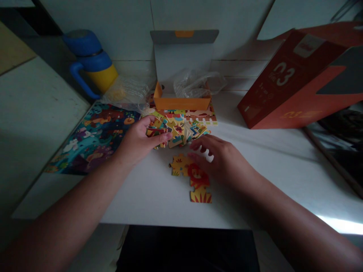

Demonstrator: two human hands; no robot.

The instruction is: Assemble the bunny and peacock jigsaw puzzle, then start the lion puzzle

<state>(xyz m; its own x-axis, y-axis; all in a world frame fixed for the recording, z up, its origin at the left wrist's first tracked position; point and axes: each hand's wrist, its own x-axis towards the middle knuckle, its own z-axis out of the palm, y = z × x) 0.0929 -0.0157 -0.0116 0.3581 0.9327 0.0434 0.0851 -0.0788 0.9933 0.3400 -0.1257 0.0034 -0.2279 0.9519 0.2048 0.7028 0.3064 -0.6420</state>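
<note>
A heap of loose colourful puzzle pieces (181, 130) lies on the white table (141, 196) in front of me. My left hand (140, 139) is closed on a piece or two at the heap's left edge, thumb on top. My right hand (219, 158) hovers palm down with fingers spread, just right of the heap and above a few joined pieces showing a red lion (195, 177). Nothing is in the right hand.
A finished puzzle picture (93, 138) lies at the left. Behind the heap stands an open orange box (181, 102) with clear plastic bags (195, 83). A blue and yellow jug (92, 62) stands at back left, and a large red carton (289, 83) at right.
</note>
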